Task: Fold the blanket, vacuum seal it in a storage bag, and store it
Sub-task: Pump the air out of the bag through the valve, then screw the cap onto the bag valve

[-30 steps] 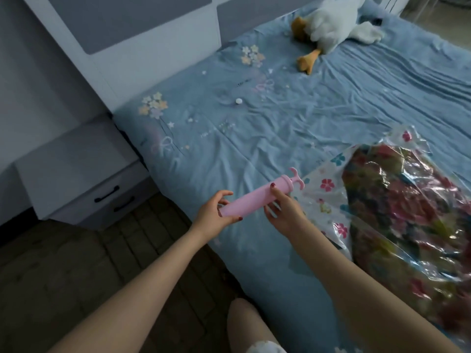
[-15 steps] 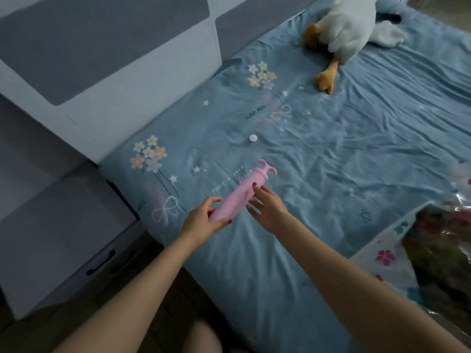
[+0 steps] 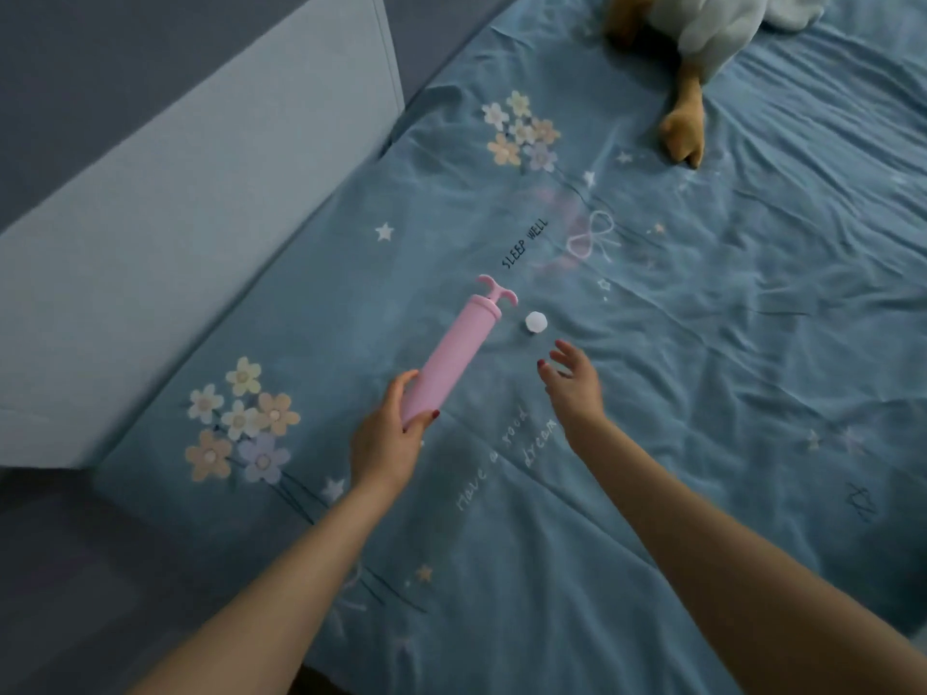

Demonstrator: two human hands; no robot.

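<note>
A blue bed sheet [image 3: 727,343] fills most of the frame, creased and printed with flower clusters, stars, a bow and the words "SLEEP WELL" and "have a good dream"; its far right and lower edges are cut off by the frame. A pale headboard [image 3: 200,243] slants across the upper left, its darker panels blurred, and what lies in the dim lower left corner is hard to make out. At the top right a plush duck [image 3: 702,37] lies on the sheet, with only part of its white body and one orange foot showing, the rest cropped by the top edge. Two bare forearms reach in from the bottom. The left hand [image 3: 386,438] grips the lower end of a pink hand pump [image 3: 451,358], fingers and thumb curled round the barrel, which tilts up and to the right near the frame's centre with its T-shaped handle at the top. The right hand [image 3: 574,388] hovers apart from it, fingers spread and loose, holding nothing. Just above its fingertips a small white cap [image 3: 535,322] sits on the sheet, beside the pump's handle. Neither the blanket nor the storage bag is in view.
</note>
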